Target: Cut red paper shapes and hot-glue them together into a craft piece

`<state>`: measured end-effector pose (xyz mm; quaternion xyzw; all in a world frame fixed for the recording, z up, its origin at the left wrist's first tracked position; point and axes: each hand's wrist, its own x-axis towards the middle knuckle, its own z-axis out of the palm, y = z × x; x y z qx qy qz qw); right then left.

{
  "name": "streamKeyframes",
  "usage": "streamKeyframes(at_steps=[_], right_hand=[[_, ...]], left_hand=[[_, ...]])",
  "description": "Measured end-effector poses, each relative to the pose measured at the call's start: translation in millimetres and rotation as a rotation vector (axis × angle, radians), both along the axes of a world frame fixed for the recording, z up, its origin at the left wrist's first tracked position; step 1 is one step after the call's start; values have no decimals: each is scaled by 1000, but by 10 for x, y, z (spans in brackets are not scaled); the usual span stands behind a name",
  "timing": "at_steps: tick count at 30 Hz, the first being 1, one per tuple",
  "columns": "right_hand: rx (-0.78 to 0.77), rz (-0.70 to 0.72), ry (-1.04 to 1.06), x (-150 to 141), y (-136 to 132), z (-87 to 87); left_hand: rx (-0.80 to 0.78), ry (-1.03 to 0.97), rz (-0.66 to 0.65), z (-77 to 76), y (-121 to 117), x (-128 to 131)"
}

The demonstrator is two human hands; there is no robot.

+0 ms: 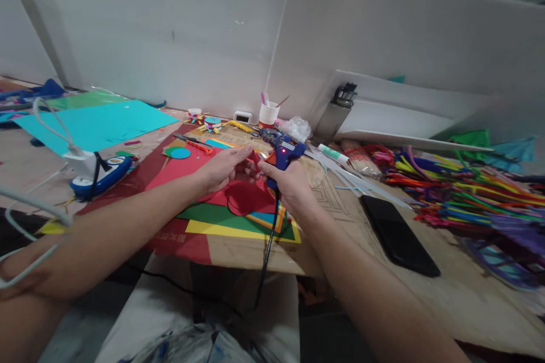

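My right hand (286, 183) is wrapped round the handle of a blue hot glue gun (288, 153), whose red light is on and whose black cord (267, 249) hangs down toward my lap. The nozzle points left at a red paper piece (247, 195). My left hand (223, 169) pinches the upper edge of that red paper, fingers closed on it. Both hands hover just above a stack of coloured sheets (238, 224) in red, green and yellow.
A black phone (398, 235) lies to the right, beside a heap of coloured pipe cleaners (464, 193). A turquoise sheet (96, 125), a white lamp cable (55, 130), orange-handled scissors (196, 143), a paper cup (268, 114) and a metal bottle (336, 110) sit farther back.
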<state>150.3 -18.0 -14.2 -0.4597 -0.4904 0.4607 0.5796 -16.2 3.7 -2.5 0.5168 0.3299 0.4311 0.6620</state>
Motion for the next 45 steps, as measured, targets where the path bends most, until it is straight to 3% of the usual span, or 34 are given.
streamKeyframes(at_steps=[3,6,12,15,22,27,31,37,45], right_hand=[[4,-53,28,15,9,9],[-14,-88,33,22,9,25],[1,-72,127,-33,-10,60],[-21,-48,148,-47,-5,56],[-63,-189,224,-47,34,23],[-71,-33,261,-14,35,20],[-90,51,288,8,47,35],[-128,104,369,-10,34,64],[-77,99,388,-27,-4,84]], left_hand=[[92,110,-27,-7,1,-6],[271,342,-4,-5,1,-5],[671,760,320,-1,-58,50],[742,792,330,-19,-69,61],[1012,859,378,-43,-70,45],[914,832,281,-43,-68,35],[727,585,116,-88,6,14],[582,312,-25,-154,76,23],[590,428,2,-95,37,6]])
